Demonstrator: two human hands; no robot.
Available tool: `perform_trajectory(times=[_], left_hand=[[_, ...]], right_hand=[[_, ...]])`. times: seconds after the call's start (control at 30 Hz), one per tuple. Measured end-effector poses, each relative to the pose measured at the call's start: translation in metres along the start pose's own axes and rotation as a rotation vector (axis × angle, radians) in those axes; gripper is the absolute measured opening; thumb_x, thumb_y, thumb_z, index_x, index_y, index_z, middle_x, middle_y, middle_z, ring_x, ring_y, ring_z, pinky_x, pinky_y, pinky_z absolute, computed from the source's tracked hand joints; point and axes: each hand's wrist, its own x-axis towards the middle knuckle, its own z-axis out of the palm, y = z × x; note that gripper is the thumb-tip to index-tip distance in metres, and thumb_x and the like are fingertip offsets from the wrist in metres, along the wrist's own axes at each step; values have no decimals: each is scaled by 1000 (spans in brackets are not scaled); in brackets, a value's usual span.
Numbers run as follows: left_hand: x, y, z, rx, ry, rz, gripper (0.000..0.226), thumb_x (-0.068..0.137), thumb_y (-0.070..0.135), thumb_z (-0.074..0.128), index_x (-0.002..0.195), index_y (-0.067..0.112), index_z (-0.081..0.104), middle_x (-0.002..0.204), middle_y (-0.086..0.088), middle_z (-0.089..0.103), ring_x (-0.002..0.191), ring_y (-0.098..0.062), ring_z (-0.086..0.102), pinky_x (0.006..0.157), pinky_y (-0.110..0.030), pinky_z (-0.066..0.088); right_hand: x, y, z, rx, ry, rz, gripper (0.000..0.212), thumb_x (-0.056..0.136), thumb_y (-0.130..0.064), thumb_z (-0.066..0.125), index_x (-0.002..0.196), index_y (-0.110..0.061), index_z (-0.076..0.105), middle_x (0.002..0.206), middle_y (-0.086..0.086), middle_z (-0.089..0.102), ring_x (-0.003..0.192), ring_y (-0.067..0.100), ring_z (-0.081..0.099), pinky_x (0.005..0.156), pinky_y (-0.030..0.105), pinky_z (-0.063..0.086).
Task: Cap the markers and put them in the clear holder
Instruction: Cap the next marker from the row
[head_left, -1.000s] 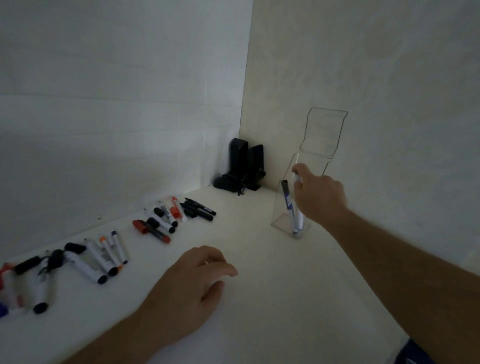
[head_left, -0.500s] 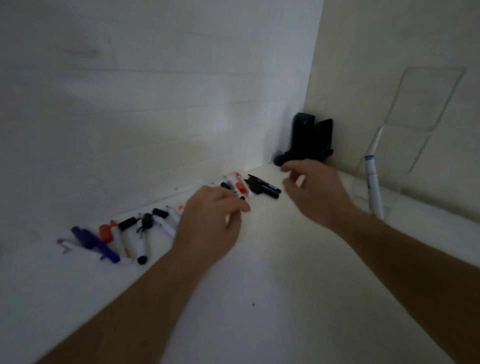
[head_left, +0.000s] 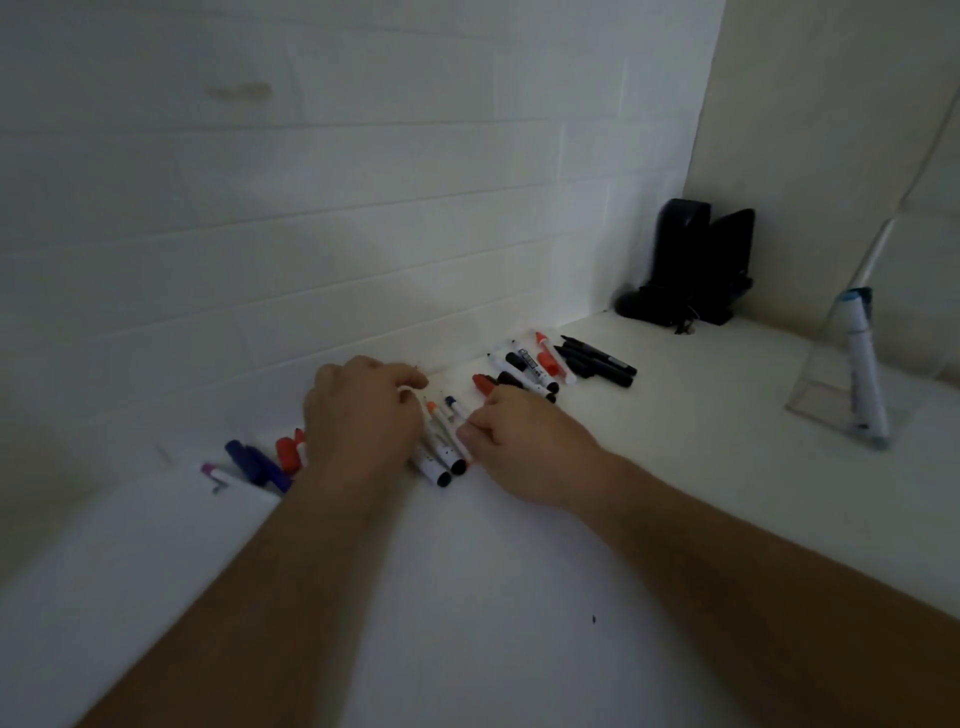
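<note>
Several loose markers and caps lie in a row along the wall's foot. My left hand (head_left: 363, 415) is down on the middle of the row with its fingers curled over the markers; what they hold is hidden. My right hand (head_left: 519, 436) is just to its right, fingertips pinching a white marker (head_left: 458, 415) with a dark blue tip. Two white markers with black ends (head_left: 441, 460) lie between the hands. At the far right stands the clear holder (head_left: 826, 379), with one blue-capped white marker (head_left: 862, 364) leaning inside.
A blue marker (head_left: 254, 462) and a red cap (head_left: 287, 452) lie left of my left hand. Red and black markers (head_left: 535, 369) and black pens (head_left: 597, 364) lie further right. A black object (head_left: 685, 265) stands in the corner. White walls close the back and right.
My right hand left the holder, where a marker now stands, and came down to the marker row. My left hand moved forward onto the row. The view swung left.
</note>
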Motion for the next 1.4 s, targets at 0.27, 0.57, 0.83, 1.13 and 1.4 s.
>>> perform_trajectory(times=[0.27, 0.57, 0.83, 1.13, 1.4], left_hand=[[1, 25, 12, 265, -154, 46, 41, 85, 52, 53, 121, 40, 68, 130, 5, 53, 121, -27, 36, 98, -44, 28], [3, 42, 17, 363, -270, 26, 39, 80, 50, 54, 109, 33, 73, 115, 0, 51, 112, -28, 36, 92, -43, 28], [14, 41, 11, 508, -330, -30, 47, 75, 63, 51, 103, 32, 72, 106, -1, 46, 110, -30, 37, 87, -45, 27], [13, 45, 7, 313, -197, 42, 30, 79, 51, 63, 105, 37, 69, 104, 5, 59, 110, -25, 49, 89, -40, 36], [-13, 83, 10, -1068, -210, -297, 21, 83, -3, 55, 70, 13, 58, 70, -9, 67, 61, -19, 56, 53, -31, 46]], right_hand=[[-25, 17, -27, -173, 30, 162, 21, 99, -33, 53, 96, -17, 67, 93, 2, 63, 88, 21, 60, 72, 31, 47], [-66, 53, -54, 153, 160, 323, 21, 91, -30, 70, 110, -32, 59, 92, -11, 65, 81, 6, 60, 75, 25, 51], [-65, 58, -48, 330, 245, 308, 30, 90, -31, 71, 120, -33, 64, 91, -15, 65, 80, 3, 62, 75, 25, 55], [-63, 63, -44, 393, 279, 302, 30, 92, -30, 69, 121, -34, 64, 91, -15, 64, 79, 3, 61, 65, 17, 46], [-52, 70, -40, 549, 313, 324, 49, 99, 3, 39, 121, -33, 64, 110, -4, 50, 76, 7, 52, 56, 13, 35]])
